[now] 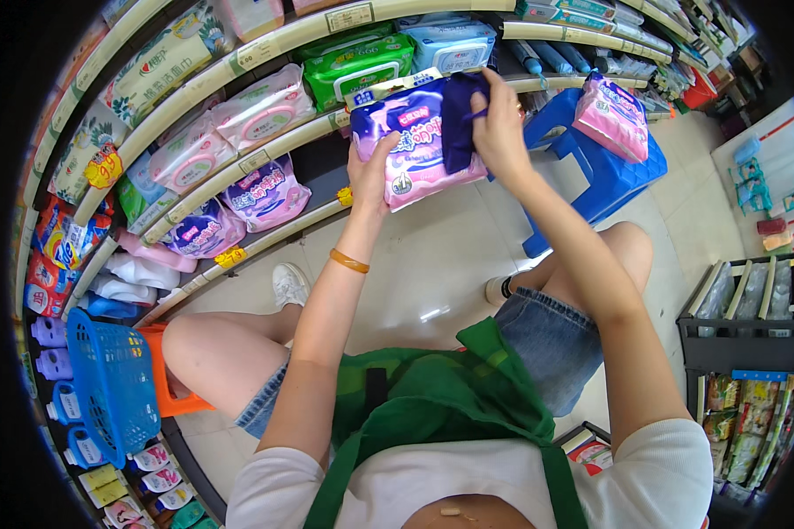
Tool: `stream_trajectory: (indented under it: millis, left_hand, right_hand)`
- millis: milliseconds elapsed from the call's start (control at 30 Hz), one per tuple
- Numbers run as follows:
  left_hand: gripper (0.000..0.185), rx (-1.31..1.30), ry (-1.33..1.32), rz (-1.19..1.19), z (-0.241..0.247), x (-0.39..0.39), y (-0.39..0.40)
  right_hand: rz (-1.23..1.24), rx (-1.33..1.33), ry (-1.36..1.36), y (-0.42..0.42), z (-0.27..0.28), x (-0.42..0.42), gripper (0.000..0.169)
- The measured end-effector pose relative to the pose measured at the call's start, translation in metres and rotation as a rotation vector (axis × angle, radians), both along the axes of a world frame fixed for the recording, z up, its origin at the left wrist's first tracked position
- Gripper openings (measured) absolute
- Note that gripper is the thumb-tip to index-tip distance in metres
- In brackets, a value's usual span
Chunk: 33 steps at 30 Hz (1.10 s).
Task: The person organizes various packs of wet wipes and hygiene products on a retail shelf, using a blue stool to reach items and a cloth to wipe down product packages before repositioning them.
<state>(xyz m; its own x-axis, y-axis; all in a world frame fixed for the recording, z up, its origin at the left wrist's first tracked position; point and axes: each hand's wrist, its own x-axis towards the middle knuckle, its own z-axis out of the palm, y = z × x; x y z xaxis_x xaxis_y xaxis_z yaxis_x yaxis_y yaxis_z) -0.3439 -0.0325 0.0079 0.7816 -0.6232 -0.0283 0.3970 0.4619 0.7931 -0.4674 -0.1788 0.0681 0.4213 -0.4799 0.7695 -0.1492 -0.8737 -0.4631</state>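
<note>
My left hand [372,173] grips the left edge of a purple and pink plastic pack [415,173], thumb on its front, held up before the shelf. At the pack's right side, my right hand [499,125] holds a folded dark purple cloth [461,129] against its front. Similar purple and pink packs, one at the left [202,228] and one beside it [266,195], lie on the lower shelf. Another pink pack [612,119] rests on a blue plastic stool [599,175] to the right.
Green wipes packs [357,69] and pink wipes packs [263,109] fill the shelf above. A blue plastic basket [119,390] stands by an orange stool [165,370] at the left. At the right is a dark display rack [744,350]. My knees are on either side of tiled floor [410,264].
</note>
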Motion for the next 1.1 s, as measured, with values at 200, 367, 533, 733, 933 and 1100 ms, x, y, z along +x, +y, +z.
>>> stream_trajectory:
  millis: [200,367,533,733,933,1100]
  left_hand:
    - [0.047,-0.021,0.389,-0.122,0.004,-0.017,0.003]
    - [0.051,-0.690,0.576,-0.830,-0.057,0.041,0.012]
    - [0.048,-0.237,0.672,-0.428,-0.020,0.012,0.001]
    - [0.053,-0.105,0.383,-0.409,-0.004,0.012,0.009]
    - [0.051,-0.029,0.242,-0.573,0.020,0.004,0.002]
    - [0.050,-0.126,0.076,-0.351,0.037,-0.022,-0.033]
  right_hand:
    - [0.520,-0.187,0.333,0.084,-0.020,-0.014,0.054]
    - [0.487,-0.541,0.306,0.074,0.001,-0.012,0.058]
    - [0.131,-0.337,0.223,0.010,0.019,-0.024,0.047]
    - [0.503,0.590,0.087,-0.016,0.015,-0.020,0.043]
    - [0.363,0.297,-0.020,-0.041,0.017,-0.032,0.043]
    - [0.118,0.646,0.144,-0.036,0.055,-0.051,0.051]
